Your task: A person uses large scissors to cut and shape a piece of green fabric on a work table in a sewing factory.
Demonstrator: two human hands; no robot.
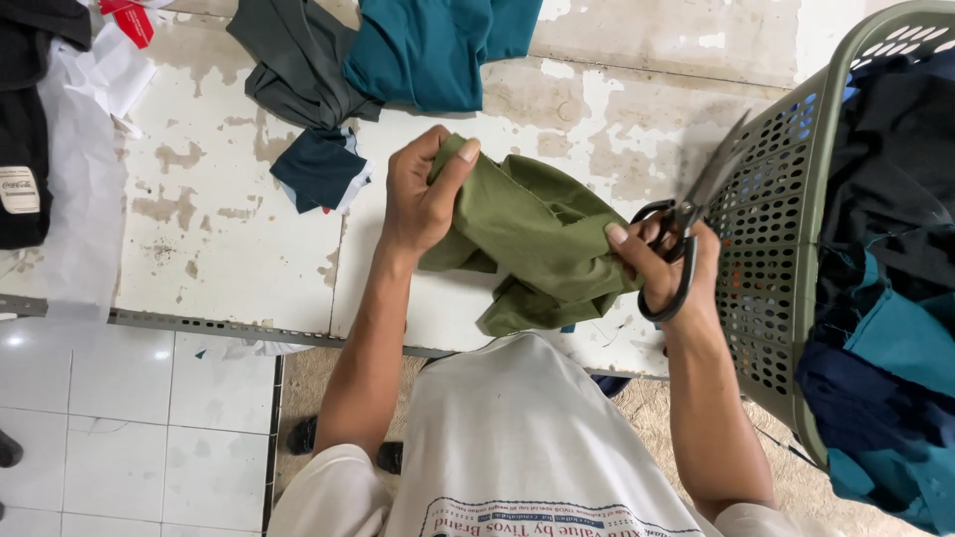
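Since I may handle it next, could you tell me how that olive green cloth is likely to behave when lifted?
Probably floppy: the olive green cloth bunches and droops between the left hand and right hand. Likely light, since fingertips alone hold it.

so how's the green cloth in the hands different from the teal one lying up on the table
The olive green cloth is held up off the table, gripped by the left hand and the right hand, which also carries black-handled scissors. The teal cloth lies untouched on the worn white table. The green one is bunched between the hands; the teal one lies flatter, partly over a dark grey cloth. Both are plain, unpatterned fabric.
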